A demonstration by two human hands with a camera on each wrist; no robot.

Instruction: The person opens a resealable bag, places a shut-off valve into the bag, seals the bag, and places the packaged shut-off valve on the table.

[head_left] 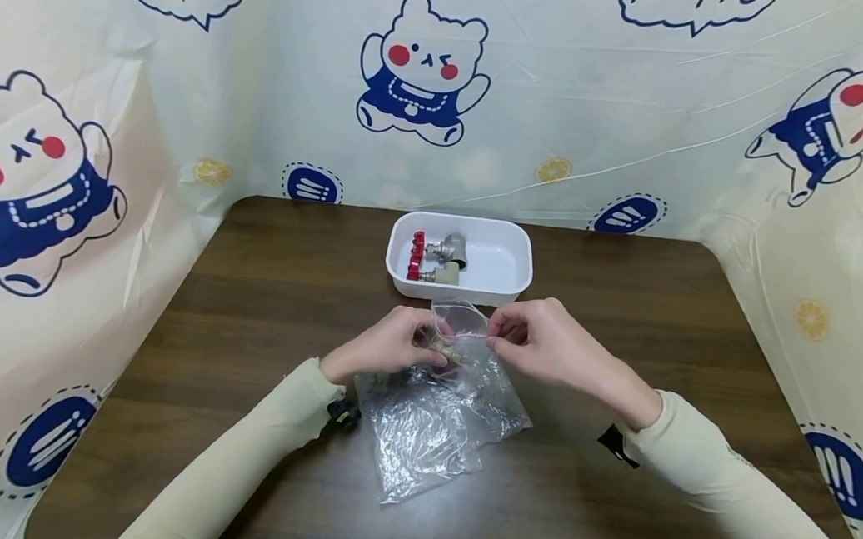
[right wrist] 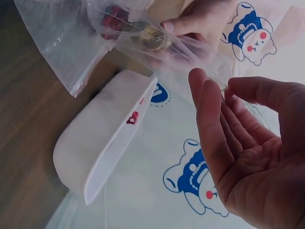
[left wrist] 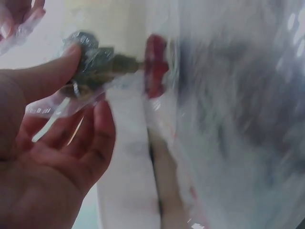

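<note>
In the head view, my left hand [head_left: 389, 342] grips a brass-coloured valve [head_left: 448, 352] near the mouth of a clear plastic bag [head_left: 423, 436]. The left wrist view shows the red handwheel [left wrist: 156, 67] of this valve [left wrist: 107, 64] pointing away from my thumb. Clear film lies around the valve in the right wrist view, where its brass end [right wrist: 155, 39] shows beside the left thumb. Between thumb and fingertips, my right hand [head_left: 550, 340] pinches the edge of the bag's mouth. The lower part of the bag spreads crinkled over the table.
Just beyond the hands stands a white tray [head_left: 494, 286]. Two valves with red handwheels lie in its left half, one a grey metal valve [head_left: 454, 248], the other a beige-bodied valve [head_left: 448, 273]. A patterned curtain [head_left: 279, 83] closes off the wooden table [head_left: 288, 284] behind and at both sides.
</note>
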